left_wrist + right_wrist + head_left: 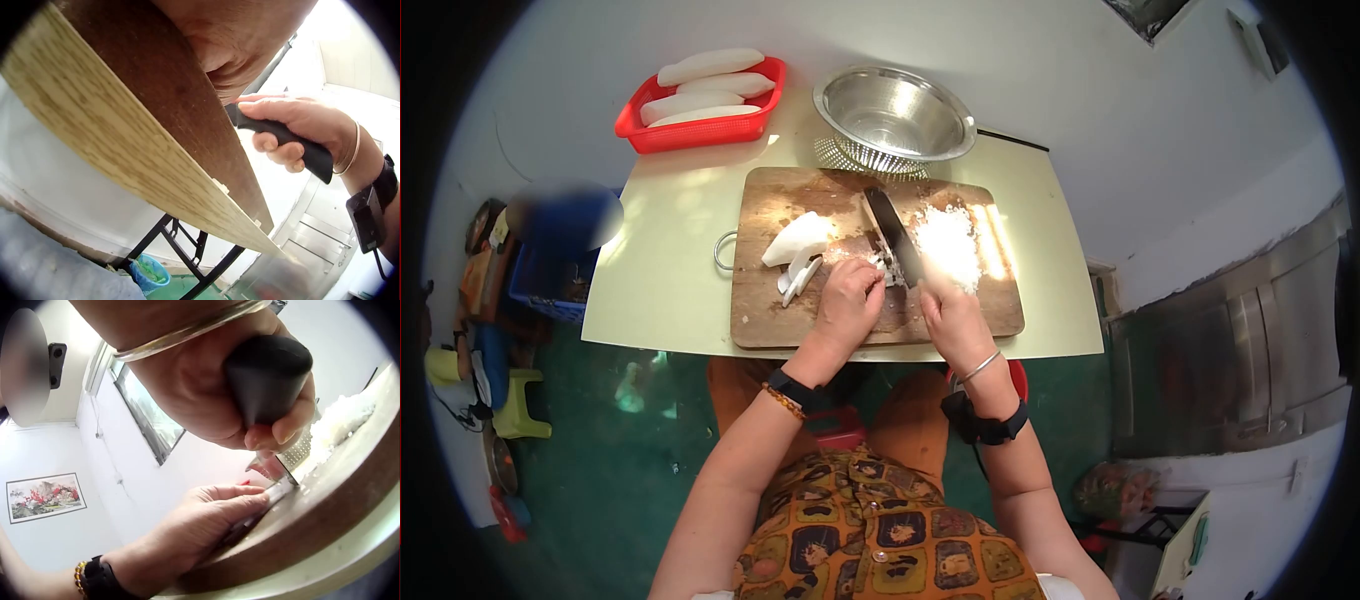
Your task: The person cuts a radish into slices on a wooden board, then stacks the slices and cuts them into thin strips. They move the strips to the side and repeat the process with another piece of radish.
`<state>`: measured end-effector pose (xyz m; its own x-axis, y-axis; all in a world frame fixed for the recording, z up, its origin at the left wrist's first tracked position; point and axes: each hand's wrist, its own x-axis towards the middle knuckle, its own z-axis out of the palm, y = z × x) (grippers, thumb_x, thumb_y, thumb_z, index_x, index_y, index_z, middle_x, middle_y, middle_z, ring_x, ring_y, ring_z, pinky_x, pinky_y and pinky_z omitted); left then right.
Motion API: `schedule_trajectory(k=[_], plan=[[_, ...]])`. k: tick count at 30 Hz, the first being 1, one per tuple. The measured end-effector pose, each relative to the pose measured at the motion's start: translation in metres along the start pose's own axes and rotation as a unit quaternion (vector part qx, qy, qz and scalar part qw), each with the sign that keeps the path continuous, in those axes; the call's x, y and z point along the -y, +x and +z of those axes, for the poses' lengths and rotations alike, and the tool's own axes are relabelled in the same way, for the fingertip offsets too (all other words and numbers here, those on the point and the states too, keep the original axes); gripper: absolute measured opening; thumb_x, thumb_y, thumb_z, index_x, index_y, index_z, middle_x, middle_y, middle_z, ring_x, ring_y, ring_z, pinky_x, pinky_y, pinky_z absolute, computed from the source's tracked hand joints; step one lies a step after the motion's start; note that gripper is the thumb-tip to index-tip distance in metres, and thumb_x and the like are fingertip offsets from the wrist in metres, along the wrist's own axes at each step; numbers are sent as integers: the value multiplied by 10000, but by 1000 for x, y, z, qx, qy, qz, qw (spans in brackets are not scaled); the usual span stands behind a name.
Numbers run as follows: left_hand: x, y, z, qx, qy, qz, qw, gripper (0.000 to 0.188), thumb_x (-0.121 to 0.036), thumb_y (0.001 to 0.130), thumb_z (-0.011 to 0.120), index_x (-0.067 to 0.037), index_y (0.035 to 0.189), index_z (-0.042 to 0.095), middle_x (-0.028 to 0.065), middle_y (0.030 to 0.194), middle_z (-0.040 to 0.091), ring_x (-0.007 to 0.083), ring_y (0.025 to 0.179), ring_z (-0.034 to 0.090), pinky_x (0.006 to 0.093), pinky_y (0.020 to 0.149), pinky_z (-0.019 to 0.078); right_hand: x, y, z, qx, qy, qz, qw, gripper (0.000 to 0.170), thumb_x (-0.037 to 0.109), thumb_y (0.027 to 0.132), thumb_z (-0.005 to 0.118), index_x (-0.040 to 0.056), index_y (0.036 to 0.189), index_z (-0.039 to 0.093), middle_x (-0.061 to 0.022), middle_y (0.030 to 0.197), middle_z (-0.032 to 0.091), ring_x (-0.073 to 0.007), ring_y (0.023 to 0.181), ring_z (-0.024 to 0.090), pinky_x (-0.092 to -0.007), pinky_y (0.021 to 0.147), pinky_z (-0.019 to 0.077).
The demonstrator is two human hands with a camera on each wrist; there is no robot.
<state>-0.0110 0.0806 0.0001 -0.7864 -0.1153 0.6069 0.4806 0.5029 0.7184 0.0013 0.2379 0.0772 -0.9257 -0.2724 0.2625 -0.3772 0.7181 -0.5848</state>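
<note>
My right hand (955,322) grips a kitchen knife by its black handle (287,140). The dark blade (893,235) slants across the wooden cutting board (775,320), its edge down at some white strips. Close beside the blade, my left hand (850,300) holds a small piece of peeled white root vegetable (275,490) against the board, fingertips bent over it. Left of that hand lie a larger white chunk (798,238) and several cut slices (800,278). A bright heap of finely chopped white bits (948,245) sits right of the knife.
At the table's back left, a red plastic basket (700,136) holds several long peeled white vegetables (712,66). A steel bowl (895,105) stands on a perforated colander (850,158) behind the board. A metal ring handle (722,250) sticks out at the board's left side.
</note>
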Motion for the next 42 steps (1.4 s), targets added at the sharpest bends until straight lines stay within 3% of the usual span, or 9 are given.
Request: schedule_trajectory(k=[4, 7, 13, 20, 23, 26, 29, 32, 42], plan=[[0, -1, 0, 4, 11, 3, 1000, 81, -36, 742, 661, 8, 809, 666, 132, 872, 648, 289, 853, 611, 355, 770, 491, 11, -2, -7, -25, -13, -16, 999, 399, 150, 901, 526, 90, 1293, 483, -258, 779, 610, -432, 736, 601, -504, 640, 472], [1, -1, 1, 5, 11, 1, 1000, 83, -37, 743, 660, 9, 811, 665, 133, 867, 648, 292, 851, 611, 357, 770, 490, 2, -3, 3, 35, -52, 17, 998, 402, 149, 901, 524, 91, 1296, 478, -252, 774, 614, -429, 733, 603, -501, 635, 476], [-2, -2, -1, 6, 2, 0, 1000, 73, -21, 739, 648, 8, 805, 656, 133, 859, 641, 301, 842, 601, 370, 761, 486, 10, -2, -5, 4, -14, -2, 1000, 411, 159, 900, 525, 89, 1301, 470, -257, 741, 608, -426, 718, 605, -498, 631, 481], [2, -1, 1, -3, 11, 6, 1000, 82, -33, 737, 663, 14, 804, 652, 158, 928, 637, 311, 858, 602, 371, 762, 485, 0, -3, 6, 30, -29, -4, 999, 416, 145, 898, 523, 88, 1306, 465, -253, 760, 612, -427, 723, 603, -501, 634, 477], [-5, -1, 1, -21, 38, -6, 999, 64, -2, 731, 627, 16, 792, 624, 150, 934, 613, 351, 937, 564, 393, 836, 460, 7, -2, -1, 24, -13, -2, 1000, 420, 147, 894, 529, 92, 1305, 467, -251, 752, 612, -423, 714, 605, -501, 634, 478], [-2, -1, 5, -27, 93, 48, 994, 83, 4, 732, 619, 10, 812, 599, 155, 924, 602, 360, 930, 544, 402, 837, 444, 12, -4, -3, 13, -23, -6, 1000, 420, 145, 890, 534, 93, 1302, 471, -251, 751, 610, -421, 714, 606, -501, 632, 476], [-4, -1, 2, 30, 72, 0, 997, 122, 4, 709, 648, 1, 815, 586, 180, 955, 616, 358, 929, 552, 408, 838, 440, 3, -7, 4, 25, -26, -8, 999, 417, 141, 892, 532, 93, 1302, 472, -250, 760, 611, -420, 719, 606, -500, 626, 474], [0, -1, 2, 7, 50, 42, 998, 115, 14, 707, 646, 0, 806, 588, 178, 921, 617, 350, 912, 554, 408, 822, 445, 1, -5, 4, 19, -17, -14, 1000, 418, 143, 894, 531, 98, 1305, 472, -247, 756, 612, -418, 713, 607, -498, 624, 474], [0, -1, 3, -11, 43, 53, 998, 106, 29, 718, 629, -4, 811, 590, 140, 836, 605, 337, 841, 535, 405, 778, 442, 2, -10, 7, 25, -35, -14, 999, 402, 143, 896, 519, 99, 1293, 478, -236, 738, 617, -420, 702, 607, -504, 632, 472]])
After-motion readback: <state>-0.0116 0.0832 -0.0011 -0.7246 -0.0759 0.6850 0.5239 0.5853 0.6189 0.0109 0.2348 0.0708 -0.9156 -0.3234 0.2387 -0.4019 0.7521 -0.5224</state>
